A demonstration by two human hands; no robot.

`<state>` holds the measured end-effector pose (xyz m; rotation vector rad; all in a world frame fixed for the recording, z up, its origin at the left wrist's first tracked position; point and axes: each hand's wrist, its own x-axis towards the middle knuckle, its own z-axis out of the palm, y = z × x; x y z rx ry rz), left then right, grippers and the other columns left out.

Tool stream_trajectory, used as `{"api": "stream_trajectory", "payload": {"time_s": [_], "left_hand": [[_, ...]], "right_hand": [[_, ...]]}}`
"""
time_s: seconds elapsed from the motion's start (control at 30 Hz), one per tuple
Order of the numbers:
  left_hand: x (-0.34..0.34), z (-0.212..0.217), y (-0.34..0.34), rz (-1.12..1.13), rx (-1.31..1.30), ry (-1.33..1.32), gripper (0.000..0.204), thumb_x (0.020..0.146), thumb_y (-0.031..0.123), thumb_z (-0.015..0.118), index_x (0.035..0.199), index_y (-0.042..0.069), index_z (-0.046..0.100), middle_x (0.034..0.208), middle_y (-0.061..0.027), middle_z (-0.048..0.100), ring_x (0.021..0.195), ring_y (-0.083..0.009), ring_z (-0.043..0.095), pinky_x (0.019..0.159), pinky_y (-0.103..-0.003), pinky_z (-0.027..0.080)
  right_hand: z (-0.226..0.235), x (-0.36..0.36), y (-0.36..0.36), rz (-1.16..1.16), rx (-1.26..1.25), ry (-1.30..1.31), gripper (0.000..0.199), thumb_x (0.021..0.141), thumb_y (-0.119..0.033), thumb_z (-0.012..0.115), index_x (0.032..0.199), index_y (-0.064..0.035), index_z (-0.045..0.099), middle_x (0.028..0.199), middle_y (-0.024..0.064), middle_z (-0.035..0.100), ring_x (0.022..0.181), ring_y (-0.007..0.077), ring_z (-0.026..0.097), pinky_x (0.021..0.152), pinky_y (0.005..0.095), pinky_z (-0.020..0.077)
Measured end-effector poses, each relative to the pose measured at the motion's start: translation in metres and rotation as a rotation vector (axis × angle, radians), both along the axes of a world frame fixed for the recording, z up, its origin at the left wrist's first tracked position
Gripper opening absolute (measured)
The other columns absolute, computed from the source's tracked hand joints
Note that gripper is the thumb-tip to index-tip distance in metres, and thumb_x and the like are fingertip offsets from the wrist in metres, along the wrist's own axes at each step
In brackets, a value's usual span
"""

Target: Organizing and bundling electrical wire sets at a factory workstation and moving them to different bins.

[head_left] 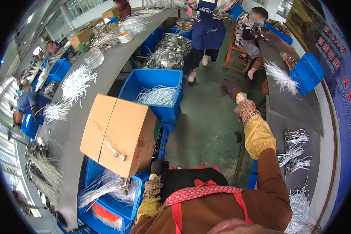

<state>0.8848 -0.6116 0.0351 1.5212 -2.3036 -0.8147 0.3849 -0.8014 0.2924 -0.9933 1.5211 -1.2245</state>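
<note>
My right hand, in a dark glove, reaches forward over the green floor with its fingers apart and nothing in them. My left hand, also in a dark glove, is low beside my lap, near the lower right corner of a cardboard box; its fingers do not show clearly. A few thin white cables with a small connector lie on the closed box. Below the box stands a blue crate with bundles of white cables in it.
Beyond the box, stacked blue crates hold more white cables. A long grey table with cable bundles runs along the left. Another grey table with bundles stands at the right. One person in a blue apron stands ahead; another sits at the right table.
</note>
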Motion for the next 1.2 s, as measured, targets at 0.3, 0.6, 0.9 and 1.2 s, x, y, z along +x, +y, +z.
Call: {"api": "stream_trajectory", "payload": {"time_s": [0.3,0.6,0.9,1.2], "left_hand": [[-0.063,0.028,0.073,0.051,-0.075,0.003,0.031,0.081,0.032,0.070,0.076,0.006,0.056,0.072,-0.0226,0.061,0.070,-0.0433,0.062,0.060,-0.052,0.046],[-0.071,0.037,0.139,0.225,0.044,-0.036,0.028,0.082,0.027,0.070,0.076,0.004,0.055,0.077,-0.0243,0.061,0.080,-0.0455,0.062,0.066,-0.052,0.046],[-0.067,0.017,0.151,0.319,-0.015,0.041,0.033,0.082,0.029,0.074,0.078,0.004,0.053,0.069,-0.0250,0.058,0.071,-0.0470,0.060,0.057,-0.051,0.043],[-0.081,0.036,0.133,0.266,0.108,-0.134,0.022,0.084,0.026,0.071,0.087,0.008,0.059,0.087,-0.0209,0.066,0.086,-0.0427,0.064,0.071,-0.049,0.050]], "right_hand": [[0.030,0.017,-0.023,-0.021,-0.237,0.660,0.043,0.077,-0.042,0.071,0.097,-0.0044,0.066,0.080,0.0119,0.065,0.073,0.0218,0.064,0.067,0.0368,0.0497],[0.087,0.041,-0.029,-0.314,-0.350,1.099,0.073,0.074,-0.057,0.069,0.130,-0.0118,0.055,0.117,0.0180,0.065,0.104,0.0405,0.066,0.088,0.0465,0.0518],[0.106,0.054,-0.077,-0.418,-0.719,1.236,0.066,0.064,-0.048,0.082,0.120,-0.0203,0.059,0.104,0.0156,0.067,0.084,0.0381,0.068,0.069,0.0492,0.0545],[0.117,0.053,-0.098,0.027,-0.469,1.192,0.063,0.075,-0.049,0.072,0.126,-0.0135,0.061,0.106,0.0160,0.071,0.094,0.0314,0.070,0.084,0.0519,0.0514]]}}
